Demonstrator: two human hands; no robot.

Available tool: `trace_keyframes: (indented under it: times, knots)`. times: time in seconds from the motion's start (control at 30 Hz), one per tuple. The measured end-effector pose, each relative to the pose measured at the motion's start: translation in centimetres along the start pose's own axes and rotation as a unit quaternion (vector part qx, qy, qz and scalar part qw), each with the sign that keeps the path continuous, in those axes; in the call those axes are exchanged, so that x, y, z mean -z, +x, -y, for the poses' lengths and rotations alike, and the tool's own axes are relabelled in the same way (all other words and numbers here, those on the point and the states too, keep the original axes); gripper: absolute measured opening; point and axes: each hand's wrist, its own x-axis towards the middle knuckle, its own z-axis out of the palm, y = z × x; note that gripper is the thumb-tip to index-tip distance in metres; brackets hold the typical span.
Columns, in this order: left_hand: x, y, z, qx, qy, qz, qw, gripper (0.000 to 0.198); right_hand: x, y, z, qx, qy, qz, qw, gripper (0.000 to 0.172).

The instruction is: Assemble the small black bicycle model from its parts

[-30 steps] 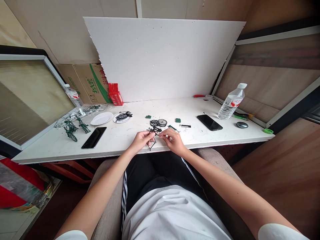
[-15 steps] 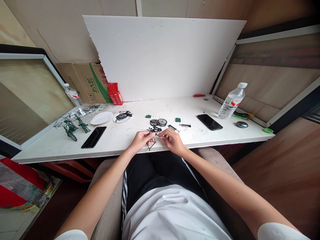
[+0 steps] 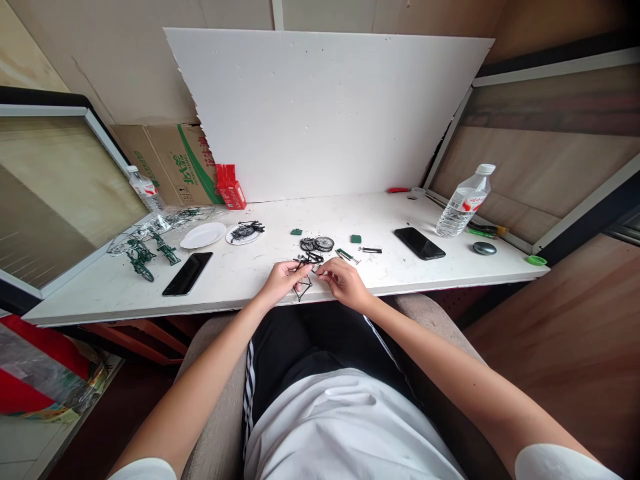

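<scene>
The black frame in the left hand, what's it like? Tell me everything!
The frame looks like thin black plastic bars meeting at angles, with open gaps. The left hand pinches it near the desk's front edge, its pointed corner lowest in view. The right hand is close; I can't tell whether it touches.

It's one head-worn cam, pretty wide, looking forward and down over the lap (image 3: 300,339) at the nearby table (image 3: 240,273).
</scene>
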Motion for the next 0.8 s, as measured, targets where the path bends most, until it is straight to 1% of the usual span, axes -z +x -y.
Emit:
trace_keyframes:
  times: [0.1, 0.17, 0.23, 0.3, 0.37, 0.43, 0.5, 0.57, 0.67, 0.73, 0.8]
  knots:
    - [0.1, 0.1, 0.2, 0.006, -0.008, -0.006, 1.000, 0.049, 0.1, 0.1, 0.3, -0.008, 0.011, -0.003, 1.000, 0.014]
    - [0.3, 0.3, 0.4, 0.012, -0.032, -0.005, 0.999, 0.048, 0.2, 0.1, 0.5, -0.020, 0.026, -0.012, 0.999, 0.014]
    - [0.5, 0.4, 0.5, 0.018, -0.070, -0.004, 0.997, 0.048, 0.2, 0.1, 0.4, -0.043, 0.044, -0.024, 0.998, 0.019]
    - [0.7, 0.5, 0.4, 0.026, -0.101, 0.003, 0.995, 0.049, 0.3, 0.1, 0.1, -0.086, 0.069, -0.049, 0.993, 0.025]
    - [0.8, 0.3, -0.1, 0.041, -0.110, 0.029, 0.993, 0.050, 0.4, 0.4, -0.3, -0.134, 0.104, -0.078, 0.982, 0.030]
    - [0.8, -0.1, -0.8, 0.063, -0.108, 0.074, 0.989, 0.050, 0.8, 0.8, -0.5, -0.159, 0.130, -0.092, 0.974, 0.030]
    - [0.5, -0.6, -1.5, 0.077, -0.114, 0.116, 0.984, 0.050, 1.4, 1.4, -0.2, -0.146, 0.125, -0.075, 0.978, 0.025]
    - [0.0, -1.0, -2.1, 0.082, -0.128, 0.151, 0.977, 0.050, 2.2, 2.1, 0.6, -0.111, 0.101, -0.034, 0.988, 0.022]
    - [-0.5, -1.5, -2.6, 0.090, -0.151, 0.192, 0.966, 0.047, 3.4, 2.9, 2.6, -0.031, 0.082, 0.042, 0.995, 0.032]
    - [-0.8, -1.7, -2.7, 0.089, -0.162, 0.211, 0.960, 0.046, 4.1, 3.3, 3.9, -0.005, 0.060, 0.080, 0.995, 0.038]
    - [-0.9, -1.9, -2.7, 0.084, -0.175, 0.229, 0.954, 0.045, 4.7, 3.6, 4.9, 0.011, 0.037, 0.100, 0.994, 0.036]
